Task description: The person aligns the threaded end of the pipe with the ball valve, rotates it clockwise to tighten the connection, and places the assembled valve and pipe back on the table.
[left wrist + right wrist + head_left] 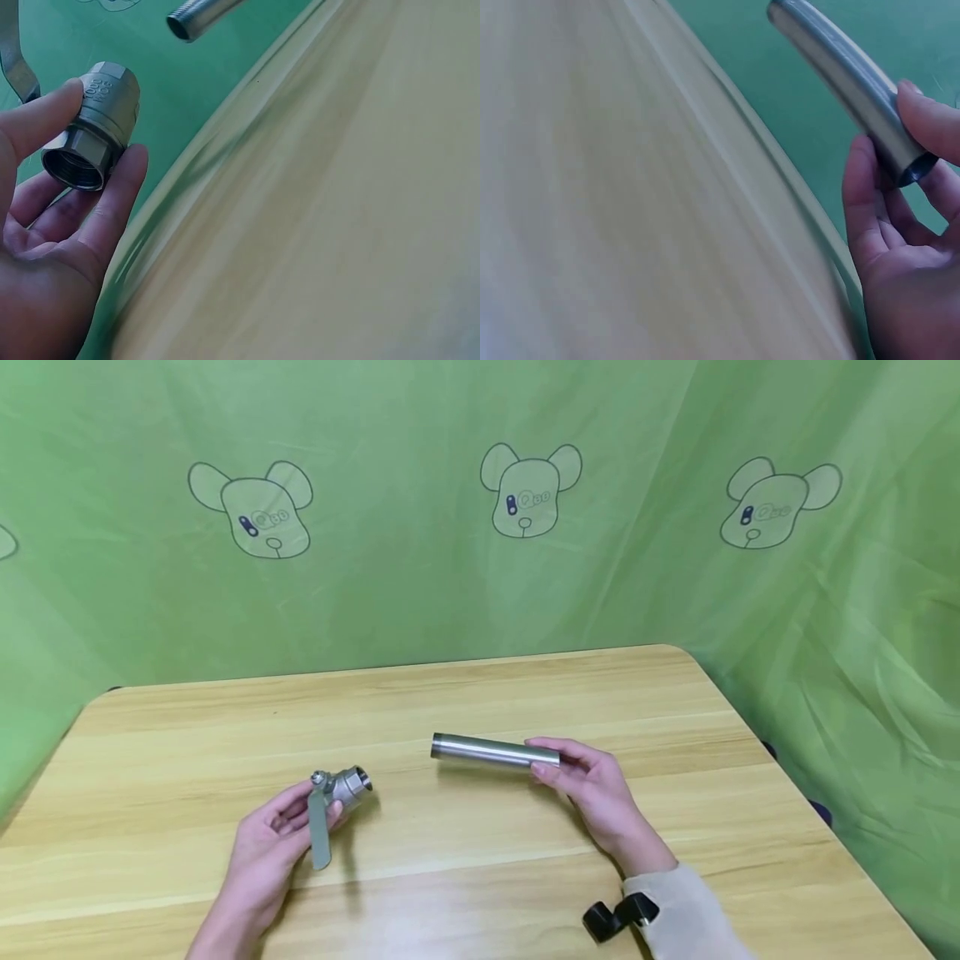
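Table (pixel 450 852), left hand (pixel 266 835) holding 1 hollow valve (pixel 347 787), right hand (pixel 600 789) 1 hollow pipe (pixel 487 751)

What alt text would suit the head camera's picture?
A person's left hand holds a metal valve and their right hand a metal pipe, apart, above a wood-grain table. Behind hangs green fabric printed with cartoon animal heads.
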Demonstrator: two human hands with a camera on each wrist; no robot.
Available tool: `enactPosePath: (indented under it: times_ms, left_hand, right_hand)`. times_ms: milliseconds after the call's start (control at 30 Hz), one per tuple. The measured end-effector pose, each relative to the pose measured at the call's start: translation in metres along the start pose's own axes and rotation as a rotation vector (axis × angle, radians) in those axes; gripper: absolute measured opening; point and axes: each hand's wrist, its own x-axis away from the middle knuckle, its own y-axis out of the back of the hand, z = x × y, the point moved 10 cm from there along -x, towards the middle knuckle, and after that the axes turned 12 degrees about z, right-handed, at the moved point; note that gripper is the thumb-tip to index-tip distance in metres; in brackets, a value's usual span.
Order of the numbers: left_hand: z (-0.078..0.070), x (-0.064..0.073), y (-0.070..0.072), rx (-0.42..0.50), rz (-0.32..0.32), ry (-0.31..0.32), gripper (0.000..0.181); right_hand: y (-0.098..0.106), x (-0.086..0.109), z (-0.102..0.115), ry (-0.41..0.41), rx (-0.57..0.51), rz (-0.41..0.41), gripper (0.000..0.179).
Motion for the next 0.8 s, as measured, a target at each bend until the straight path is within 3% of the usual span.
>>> enactPosePath:
  times_ms: [267, 533, 800]
  left_hand:
    - [0.002, -0.002, -0.008, 0.019, 0.034, 0.017, 0.062]
    - [0.000, -0.003, -0.021, -0.013, 0.090, -0.012, 0.058]
    - [0.003, -0.005, -0.031, 0.028, 0.124, -0.007, 0.055]
  right_hand:
    - [-0.016, -0.002, -0.001, 0.010, -0.115, 0.033, 0.037]
    - [-0.037, -0.005, 0.000, 0.037, -0.128, 0.100, 0.047]
    - [-0.050, -0.005, -0.004, 0.010, -0.106, 0.127, 0.050]
